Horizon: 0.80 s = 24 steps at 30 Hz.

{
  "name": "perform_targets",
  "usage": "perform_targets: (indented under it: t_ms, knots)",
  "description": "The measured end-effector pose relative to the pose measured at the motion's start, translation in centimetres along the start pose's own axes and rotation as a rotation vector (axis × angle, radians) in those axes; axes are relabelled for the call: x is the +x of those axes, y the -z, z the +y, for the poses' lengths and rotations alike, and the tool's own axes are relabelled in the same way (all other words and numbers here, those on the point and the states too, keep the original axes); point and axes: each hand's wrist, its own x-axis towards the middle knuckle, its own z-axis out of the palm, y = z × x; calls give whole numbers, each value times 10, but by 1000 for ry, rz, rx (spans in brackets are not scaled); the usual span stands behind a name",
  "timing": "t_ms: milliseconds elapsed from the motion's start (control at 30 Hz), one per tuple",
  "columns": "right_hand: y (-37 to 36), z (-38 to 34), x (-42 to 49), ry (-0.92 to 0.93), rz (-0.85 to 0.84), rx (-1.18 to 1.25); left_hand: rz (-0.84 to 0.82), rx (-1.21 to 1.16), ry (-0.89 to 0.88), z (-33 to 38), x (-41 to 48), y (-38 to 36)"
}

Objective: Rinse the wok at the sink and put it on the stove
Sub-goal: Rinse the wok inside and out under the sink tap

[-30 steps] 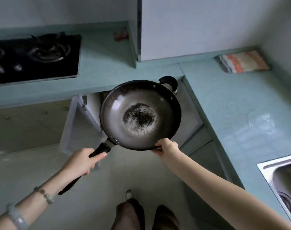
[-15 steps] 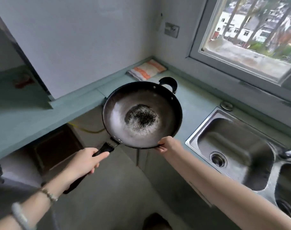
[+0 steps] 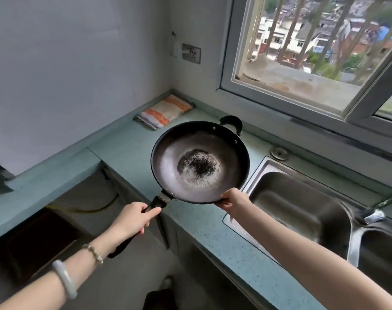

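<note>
Wok grip first: the left hand is curled round the long black handle and the right hand pinches the near rim, holding the pan level in the air with its charred patch facing up. A second ago the stove was in view and the sink barely showed. Now the person has turned, the stove is out of sight, and the wok hangs over the counter edge, just left of the left basin. I judge the carry nearly done and the rinse not begun. A folded cloth lies in the counter's far corner, well apart. The tap between the basins could catch the rim.
</note>
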Motion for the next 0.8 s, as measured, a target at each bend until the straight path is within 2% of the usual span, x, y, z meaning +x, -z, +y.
perform_targets:
  t_ms: [433,667,800]
  knots:
    - [-68,-10,88,-86,118,49,-147,73,-22,-19,133,12]
    - [-77,-2,113,-105,152,139,-189,113,-42,-22,162,18]
    - [-73,2,118,-108,124,137,-218,56,-28,-24,168,15]
